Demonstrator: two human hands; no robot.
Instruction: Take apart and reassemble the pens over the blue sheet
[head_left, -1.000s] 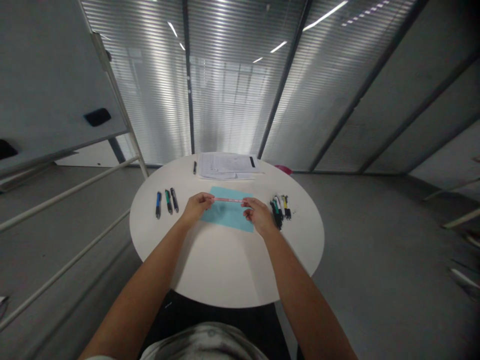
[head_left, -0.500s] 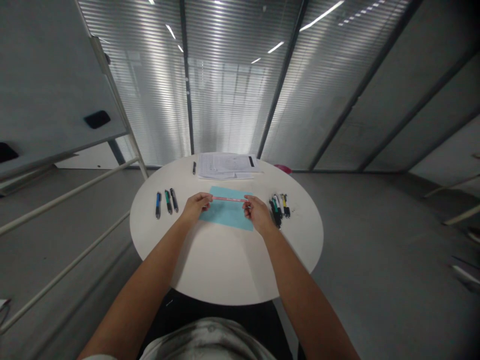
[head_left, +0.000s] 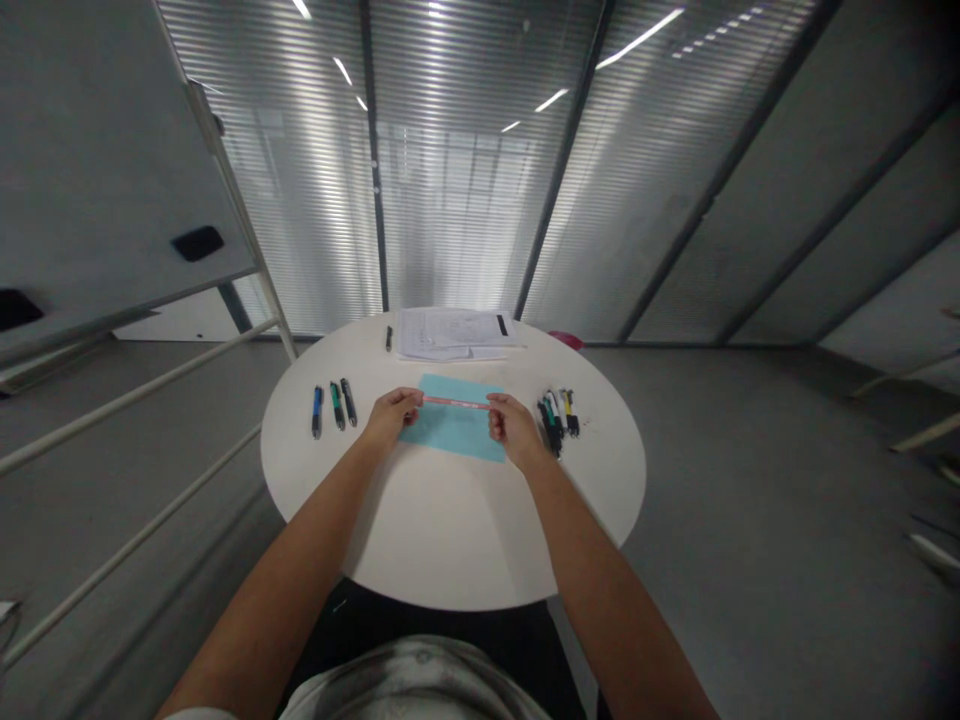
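A slim pink pencil (head_left: pixel 456 403) with pale print along it is held level between my two hands. My left hand (head_left: pixel 394 412) pinches its left end, while thumb and fingers of my right hand (head_left: pixel 511 424) close on the right end. Beneath the pencil, a light blue sheet (head_left: pixel 457 436) lies on the round white table (head_left: pixel 457 530). It cannot be told how high the pencil is above the sheet. Just beyond my right hand is a group of several pens (head_left: pixel 556 415) in black, green, white and yellow.
Left of my hands lie a blue pen (head_left: pixel 316 410), a green pen (head_left: pixel 337 405) and a dark pen (head_left: pixel 349 402). Papers (head_left: pixel 454 335) and another dark pen (head_left: pixel 388 338) are at the far edge. A whiteboard stand (head_left: pixel 270 300) rises on the left.
The right end of the pencil has dipped slightly, and my right hand's fingers have curled in more. My left hand keeps its pinch with almost no movement.
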